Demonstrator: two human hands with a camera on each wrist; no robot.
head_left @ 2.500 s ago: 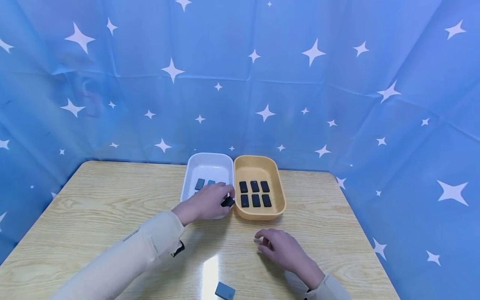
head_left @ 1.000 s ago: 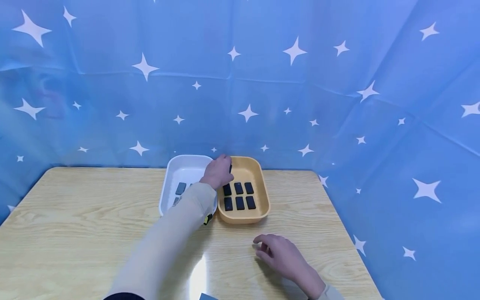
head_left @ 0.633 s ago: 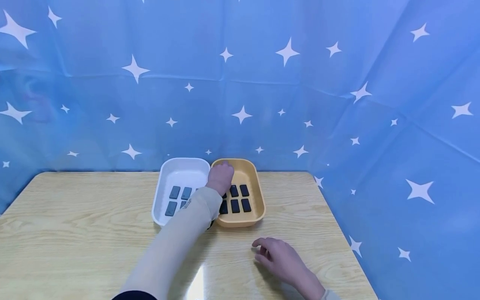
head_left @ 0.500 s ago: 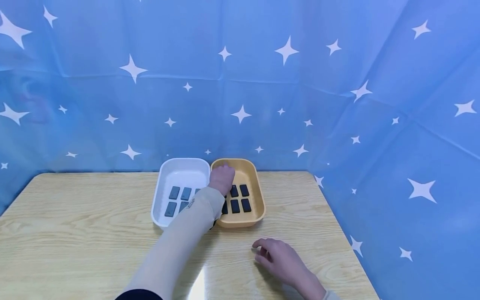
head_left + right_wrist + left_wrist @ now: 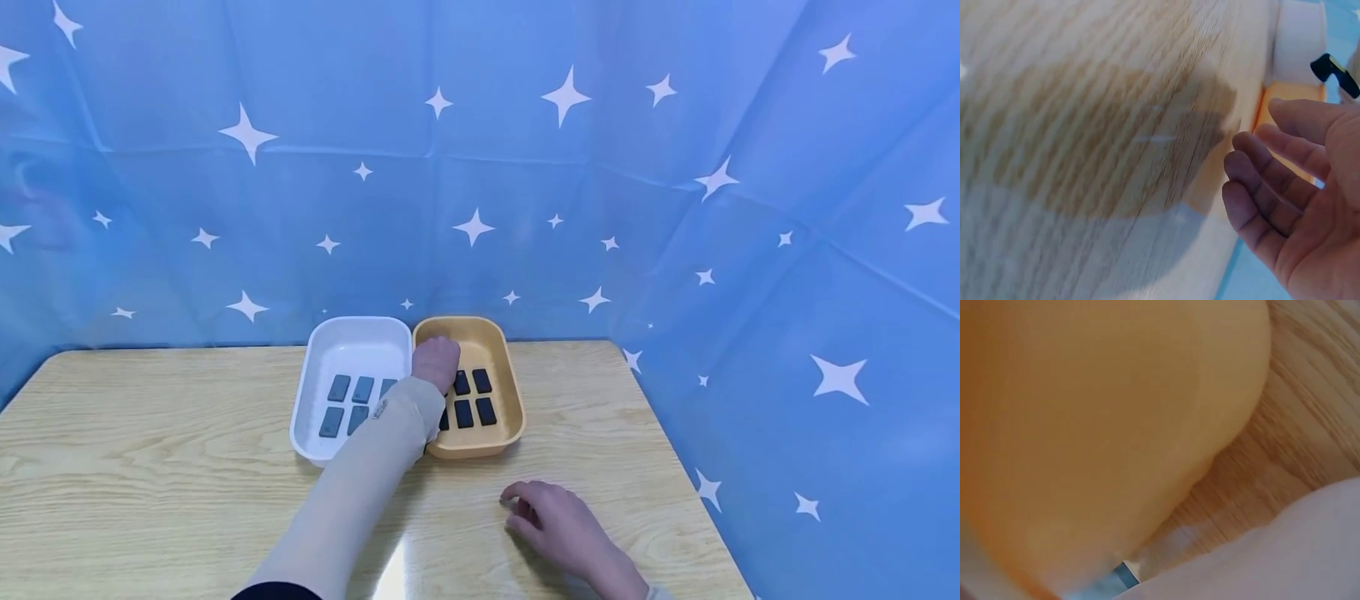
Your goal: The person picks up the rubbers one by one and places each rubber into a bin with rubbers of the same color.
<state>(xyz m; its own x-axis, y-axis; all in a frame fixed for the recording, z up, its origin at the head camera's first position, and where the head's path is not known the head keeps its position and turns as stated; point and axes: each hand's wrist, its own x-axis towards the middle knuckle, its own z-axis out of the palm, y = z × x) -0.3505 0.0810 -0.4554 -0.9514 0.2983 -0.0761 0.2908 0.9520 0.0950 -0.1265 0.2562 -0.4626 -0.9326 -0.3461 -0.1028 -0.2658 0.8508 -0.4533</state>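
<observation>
My left hand [image 5: 437,363] reaches down into the left part of the yellow tray [image 5: 517,417], its back towards the head camera. Its fingers are hidden, and I cannot tell whether they hold a black block. Several small black rectangular blocks [image 5: 464,413] lie in two rows beside this hand; the forearm covers some. In the left wrist view the yellow tray's blurred wall [image 5: 1116,425] fills most of the picture. My right hand [image 5: 558,529] stays low over the table in front of the tray. In the right wrist view its fingers [image 5: 1266,175] curl loosely around nothing.
A white tray [image 5: 302,417] stands against the yellow tray's left side, with several grey-blue blocks [image 5: 339,387] in it, partly behind my left sleeve [image 5: 360,492]. Both trays stand near the back edge of the wooden table [image 5: 150,467]. A blue starry curtain [image 5: 337,83] hangs behind.
My left hand has carried a black block from over the white tray into the yellow tray, where its fingers are now hidden. The head view has turned left. My right hand stays put.
</observation>
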